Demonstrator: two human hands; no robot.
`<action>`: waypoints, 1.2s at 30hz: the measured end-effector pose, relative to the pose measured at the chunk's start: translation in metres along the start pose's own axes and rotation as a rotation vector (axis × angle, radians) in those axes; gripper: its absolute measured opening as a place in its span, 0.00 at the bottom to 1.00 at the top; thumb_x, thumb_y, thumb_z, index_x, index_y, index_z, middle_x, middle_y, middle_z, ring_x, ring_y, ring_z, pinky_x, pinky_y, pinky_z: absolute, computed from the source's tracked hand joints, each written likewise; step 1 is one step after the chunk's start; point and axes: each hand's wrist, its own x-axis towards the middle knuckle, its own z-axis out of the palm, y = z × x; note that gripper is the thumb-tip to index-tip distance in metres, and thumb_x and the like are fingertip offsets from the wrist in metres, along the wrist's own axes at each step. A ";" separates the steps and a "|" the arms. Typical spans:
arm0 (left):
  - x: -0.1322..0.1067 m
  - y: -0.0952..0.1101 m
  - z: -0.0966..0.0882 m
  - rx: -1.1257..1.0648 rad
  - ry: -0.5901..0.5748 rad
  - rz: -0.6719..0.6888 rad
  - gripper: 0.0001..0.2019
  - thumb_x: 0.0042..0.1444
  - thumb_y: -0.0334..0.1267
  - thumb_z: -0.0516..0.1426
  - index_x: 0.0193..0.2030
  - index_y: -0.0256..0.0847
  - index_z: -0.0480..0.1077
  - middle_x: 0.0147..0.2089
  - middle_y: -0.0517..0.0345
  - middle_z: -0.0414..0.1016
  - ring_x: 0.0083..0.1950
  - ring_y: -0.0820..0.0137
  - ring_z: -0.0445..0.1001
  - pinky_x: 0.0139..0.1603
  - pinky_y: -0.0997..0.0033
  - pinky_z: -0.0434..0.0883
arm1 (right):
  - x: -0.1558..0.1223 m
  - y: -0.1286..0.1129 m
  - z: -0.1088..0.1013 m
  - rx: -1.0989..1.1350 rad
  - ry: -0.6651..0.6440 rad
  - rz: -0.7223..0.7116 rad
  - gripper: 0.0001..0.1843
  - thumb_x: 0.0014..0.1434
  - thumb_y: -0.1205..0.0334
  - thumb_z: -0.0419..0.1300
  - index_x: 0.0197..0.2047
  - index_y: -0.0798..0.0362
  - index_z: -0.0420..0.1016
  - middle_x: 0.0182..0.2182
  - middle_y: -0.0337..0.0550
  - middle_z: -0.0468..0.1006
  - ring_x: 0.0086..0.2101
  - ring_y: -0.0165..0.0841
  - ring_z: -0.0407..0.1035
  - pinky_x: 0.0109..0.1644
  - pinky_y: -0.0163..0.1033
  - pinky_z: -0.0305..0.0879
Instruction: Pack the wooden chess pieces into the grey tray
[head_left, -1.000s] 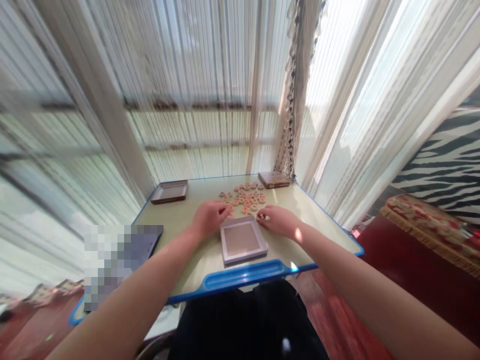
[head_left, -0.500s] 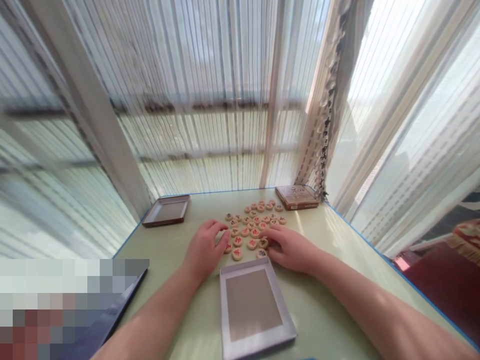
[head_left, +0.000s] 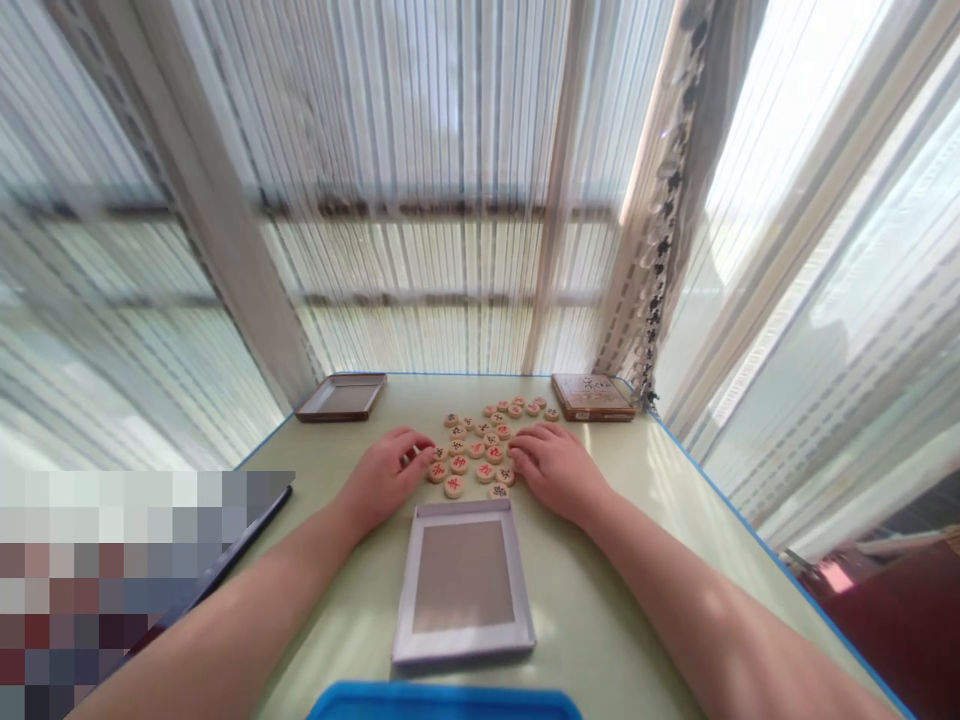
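Observation:
Round wooden Chinese chess pieces (head_left: pixel 476 450) with red and black characters lie spread flat on the pale green table, between my two hands. My left hand (head_left: pixel 386 475) is at their left edge, fingers loosely curved and apart, the fingertips by or touching the nearest pieces. On the right side, my right hand (head_left: pixel 559 470) rests with bent, parted fingers against the pieces and hides some of them. Neither hand lifts anything. Just in front of the pieces sits a shallow box tray (head_left: pixel 405 600), whitish with a grey-brown bottom.
An open brown-edged box half (head_left: pixel 364 412) lies at the table's far left. A closed printed box (head_left: pixel 592 395) is at the far right. A blue edge (head_left: pixel 446 702) shows at the bottom. Sheer curtains (head_left: pixel 420 250) hang behind the table (head_left: pixel 645 560); a blurred patch covers the lower left.
My right hand has moved forward over the right side of the pieces, covering several seen before. My left hand has shifted slightly left. The view has tilted, showing the blue edge below.

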 end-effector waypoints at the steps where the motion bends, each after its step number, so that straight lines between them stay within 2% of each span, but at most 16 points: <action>1: 0.000 0.000 0.001 0.012 0.016 -0.001 0.13 0.55 0.43 0.48 0.35 0.40 0.70 0.35 0.55 0.70 0.33 0.72 0.68 0.34 0.73 0.66 | 0.001 0.001 0.000 0.006 -0.003 0.000 0.18 0.60 0.54 0.44 0.44 0.47 0.73 0.45 0.42 0.72 0.47 0.37 0.60 0.54 0.45 0.51; 3: 0.001 0.000 0.002 0.035 0.054 -0.007 0.14 0.55 0.43 0.47 0.35 0.39 0.70 0.35 0.55 0.70 0.33 0.72 0.68 0.35 0.73 0.66 | 0.002 0.003 -0.001 0.017 -0.002 0.002 0.19 0.60 0.54 0.45 0.46 0.47 0.72 0.47 0.43 0.70 0.48 0.37 0.60 0.53 0.44 0.52; 5: 0.004 0.002 0.002 0.046 0.080 -0.034 0.14 0.55 0.43 0.47 0.36 0.38 0.70 0.36 0.54 0.71 0.33 0.72 0.68 0.36 0.73 0.66 | 0.003 0.004 0.000 0.027 -0.002 -0.011 0.21 0.60 0.53 0.44 0.53 0.48 0.67 0.52 0.43 0.66 0.52 0.38 0.56 0.56 0.44 0.49; 7: 0.010 0.006 -0.001 0.030 0.038 -0.091 0.15 0.54 0.45 0.48 0.36 0.38 0.71 0.36 0.55 0.72 0.32 0.72 0.69 0.35 0.73 0.65 | 0.004 0.004 0.002 0.035 -0.025 -0.027 0.22 0.61 0.52 0.42 0.55 0.47 0.63 0.56 0.41 0.62 0.56 0.38 0.51 0.58 0.46 0.45; 10: 0.021 0.015 -0.009 0.010 -0.101 -0.136 0.16 0.52 0.47 0.49 0.35 0.39 0.72 0.31 0.58 0.74 0.31 0.72 0.69 0.33 0.74 0.64 | 0.006 0.003 0.003 0.045 -0.066 -0.058 0.20 0.62 0.53 0.41 0.48 0.46 0.70 0.51 0.39 0.68 0.53 0.36 0.56 0.58 0.47 0.44; 12: 0.028 0.019 -0.011 0.028 -0.121 -0.108 0.15 0.52 0.47 0.50 0.33 0.40 0.72 0.31 0.59 0.74 0.32 0.71 0.69 0.34 0.74 0.64 | 0.007 0.002 0.003 0.058 -0.050 -0.085 0.19 0.62 0.55 0.41 0.43 0.47 0.72 0.46 0.39 0.72 0.49 0.34 0.60 0.56 0.44 0.48; 14: 0.033 0.019 -0.007 0.011 -0.073 -0.115 0.14 0.52 0.45 0.50 0.33 0.39 0.73 0.33 0.58 0.75 0.34 0.70 0.69 0.37 0.73 0.65 | 0.005 0.002 0.002 0.071 -0.016 -0.100 0.17 0.61 0.57 0.44 0.44 0.49 0.72 0.45 0.41 0.72 0.48 0.34 0.60 0.55 0.42 0.51; 16: 0.036 0.015 0.003 -0.075 0.035 -0.203 0.14 0.53 0.43 0.49 0.36 0.39 0.72 0.36 0.57 0.75 0.37 0.70 0.69 0.40 0.73 0.65 | 0.001 0.002 0.001 0.082 0.019 -0.087 0.17 0.60 0.58 0.45 0.47 0.50 0.70 0.48 0.42 0.70 0.49 0.35 0.59 0.55 0.43 0.52; 18: 0.037 0.010 0.014 -0.068 0.151 -0.276 0.12 0.53 0.39 0.49 0.35 0.38 0.72 0.37 0.56 0.74 0.36 0.71 0.69 0.41 0.72 0.66 | -0.003 0.003 0.000 0.094 0.042 -0.061 0.17 0.60 0.59 0.45 0.48 0.50 0.70 0.49 0.43 0.70 0.50 0.36 0.59 0.56 0.44 0.52; 20: 0.038 0.006 0.023 -0.061 0.087 -0.228 0.09 0.51 0.36 0.50 0.34 0.39 0.72 0.37 0.56 0.73 0.35 0.72 0.69 0.41 0.72 0.66 | -0.006 0.004 0.000 0.104 0.056 -0.049 0.17 0.60 0.59 0.45 0.47 0.50 0.70 0.48 0.43 0.70 0.50 0.36 0.59 0.56 0.43 0.53; 26: 0.043 0.001 0.030 -0.115 0.075 -0.217 0.09 0.50 0.36 0.52 0.36 0.39 0.71 0.39 0.56 0.71 0.35 0.73 0.69 0.41 0.73 0.67 | -0.001 0.004 0.002 0.072 0.052 -0.057 0.18 0.58 0.58 0.47 0.49 0.49 0.70 0.49 0.44 0.69 0.51 0.39 0.59 0.55 0.47 0.55; 29: 0.038 -0.001 0.027 -0.164 0.012 -0.112 0.10 0.46 0.32 0.54 0.37 0.41 0.71 0.43 0.57 0.68 0.39 0.73 0.68 0.44 0.73 0.67 | 0.001 0.000 0.001 0.091 0.053 -0.109 0.17 0.59 0.59 0.48 0.47 0.48 0.72 0.48 0.43 0.70 0.49 0.38 0.60 0.55 0.46 0.56; 33: 0.029 0.000 0.018 -0.163 -0.144 0.081 0.06 0.43 0.34 0.58 0.29 0.43 0.74 0.47 0.56 0.64 0.48 0.68 0.66 0.53 0.71 0.62 | -0.001 -0.013 -0.007 0.139 0.085 -0.120 0.15 0.59 0.59 0.48 0.43 0.48 0.74 0.44 0.45 0.72 0.47 0.37 0.62 0.53 0.45 0.57; 36: 0.026 0.003 0.013 -0.142 -0.205 0.115 0.06 0.44 0.37 0.57 0.30 0.43 0.75 0.42 0.55 0.65 0.44 0.68 0.67 0.51 0.71 0.63 | -0.005 -0.026 -0.012 0.141 0.035 -0.158 0.14 0.55 0.57 0.53 0.42 0.47 0.74 0.42 0.44 0.72 0.45 0.37 0.62 0.52 0.45 0.56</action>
